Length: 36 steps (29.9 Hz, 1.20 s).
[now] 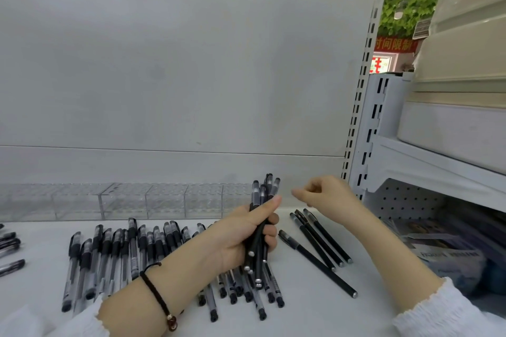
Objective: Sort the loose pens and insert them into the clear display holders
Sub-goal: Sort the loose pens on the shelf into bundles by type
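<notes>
Left fingers (270, 236) and thumb wrapped tight round a bundle of black pens (260, 194). Caps are up, butt ends poke out below the palm, and the long axis is near upright, leaning a bit right at the top. Left hand (238, 241) hangs just above the shelf (301, 314), with a dark bracelet (158, 295) on the wrist.

Right hand (325, 194) is in the air with its fingers curled in and thumb and forefinger tips close together. Nothing visible in them. Those tips sit just right of the bundle's caps, apart, at about the same height, so the right hand is the one placed to pull a pen out lengthwise by its cap.

Clear holders (164, 200) run along the back wall, behind and left of the bundle. They look empty, hard to be sure through the plastic.

Four black pens (315, 244) lie flat under the right forearm, slanting back-left to front-right. A row of clear-barrel pens (115, 252) lies left of the left hand and runs under it.

Likely step: feeding pens from the bundle into the holders, not yet begun.
</notes>
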Motion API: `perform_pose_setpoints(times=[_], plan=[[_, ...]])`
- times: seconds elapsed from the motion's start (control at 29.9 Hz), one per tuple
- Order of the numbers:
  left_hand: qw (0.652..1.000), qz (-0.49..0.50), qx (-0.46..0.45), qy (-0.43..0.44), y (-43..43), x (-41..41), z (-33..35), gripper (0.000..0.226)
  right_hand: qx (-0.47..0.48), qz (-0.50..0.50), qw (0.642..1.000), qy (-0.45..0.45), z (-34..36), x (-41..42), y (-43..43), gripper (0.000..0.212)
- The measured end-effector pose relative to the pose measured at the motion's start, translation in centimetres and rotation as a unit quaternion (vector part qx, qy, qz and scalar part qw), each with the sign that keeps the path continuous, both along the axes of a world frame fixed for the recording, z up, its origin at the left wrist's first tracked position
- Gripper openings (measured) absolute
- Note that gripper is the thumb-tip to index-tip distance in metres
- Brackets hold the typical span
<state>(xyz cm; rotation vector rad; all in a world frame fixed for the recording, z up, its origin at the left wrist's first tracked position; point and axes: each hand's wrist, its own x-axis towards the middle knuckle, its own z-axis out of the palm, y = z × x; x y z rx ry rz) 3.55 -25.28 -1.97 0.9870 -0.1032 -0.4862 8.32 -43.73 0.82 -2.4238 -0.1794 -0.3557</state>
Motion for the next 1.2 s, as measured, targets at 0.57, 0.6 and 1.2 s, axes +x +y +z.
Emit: perform_pose_setpoints(times=[0.57,0.6,1.2], plan=[[0.999,0.030,-0.031,0.012,-0.1,-0.5,0.3,0.020,-0.198,-0.045,0.964,0.169,-0.9,1.1,-1.4,0.044],[0.999,0.032,-0.036,0.010,-0.1,-0.5,0.3,0.017,-0.195,-0.038,0.964,0.175,-0.8,1.0,-1.5,0.041],[0.998,0.044,-0.029,0.027,-0.4,-0.5,0.3,0.031,0.354,0.111,0.919,0.136,0.8,-0.2,-0.4,0.017]])
